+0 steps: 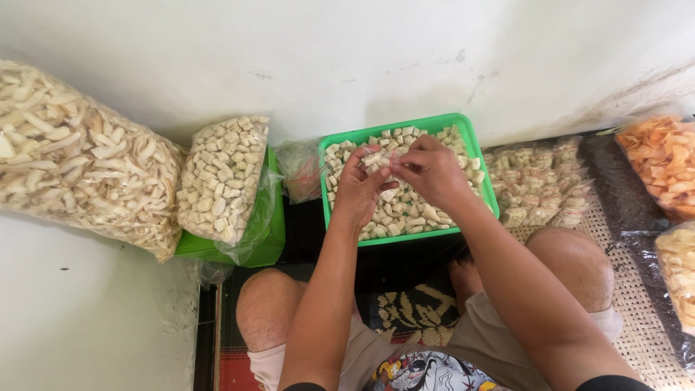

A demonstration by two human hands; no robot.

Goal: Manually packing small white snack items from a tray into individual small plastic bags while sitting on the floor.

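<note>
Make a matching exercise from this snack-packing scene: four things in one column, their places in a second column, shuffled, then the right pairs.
Things:
1. green tray
2. orange crackers bag
3. biggest bag of pale strips
4. row of small filled packets

Places:
A. far left, against the wall
B. under both hands, centre
C. far right edge
D. just right of the tray

Pairs: 1-B, 2-C, 3-A, 4-D

Access, green tray (481,156): my left hand (357,194) and right hand (433,172) hover over its middle. Far rim blocked by the white wall (347,51). Left rim hemmed by a small plastic bag (300,170); right rim by stacked snack packets (539,181). Near rim open between my knees.
</note>
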